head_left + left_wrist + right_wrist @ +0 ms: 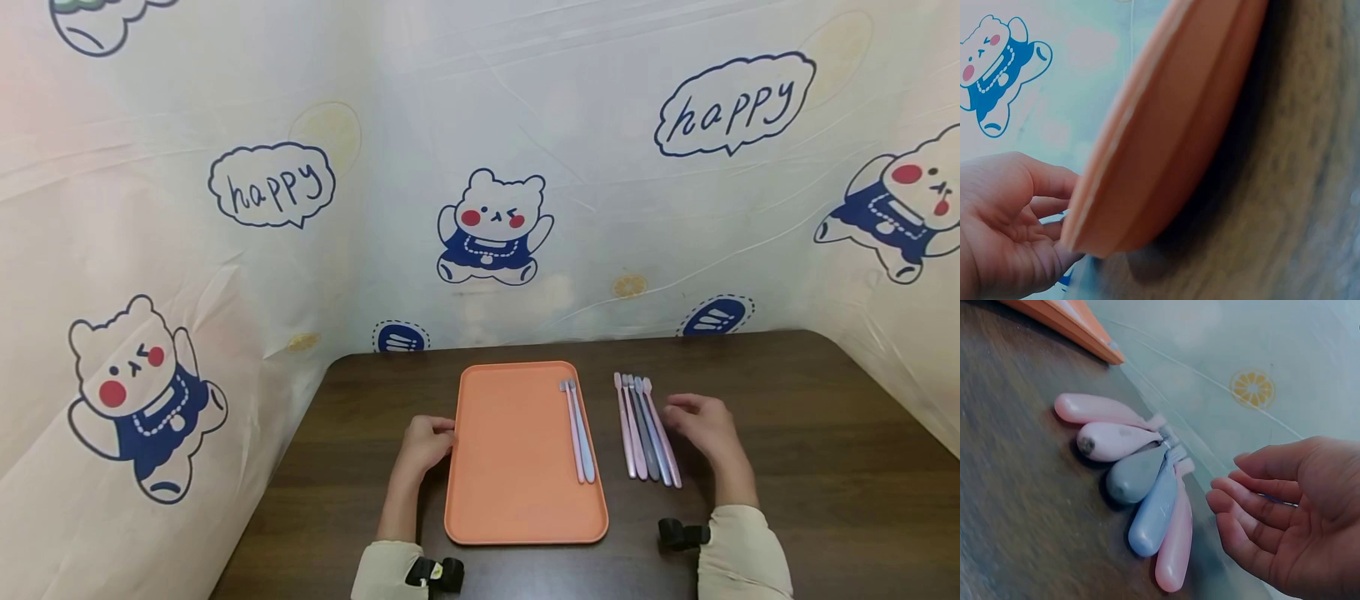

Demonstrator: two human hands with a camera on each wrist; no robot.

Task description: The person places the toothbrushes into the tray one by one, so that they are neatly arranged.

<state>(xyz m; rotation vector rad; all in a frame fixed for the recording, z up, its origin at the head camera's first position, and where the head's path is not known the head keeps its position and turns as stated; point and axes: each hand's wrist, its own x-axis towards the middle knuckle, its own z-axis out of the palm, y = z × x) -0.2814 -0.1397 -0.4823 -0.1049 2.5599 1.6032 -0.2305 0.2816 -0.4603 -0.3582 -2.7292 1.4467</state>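
Note:
An orange tray lies on the table with a pink toothbrush and a blue toothbrush along its right side. My left hand holds the tray's left rim; in the left wrist view, thumb and fingers meet the tray edge. Right of the tray, several toothbrushes lie side by side, among them a grey toothbrush, a blue one and a pink one. Just right of this row is my right hand, its fingers loosely bent around nothing.
The dark wooden table reaches back to a pale printed curtain, which also hangs along both sides. A black wrist strap sits at the left sleeve, another black strap at the right sleeve.

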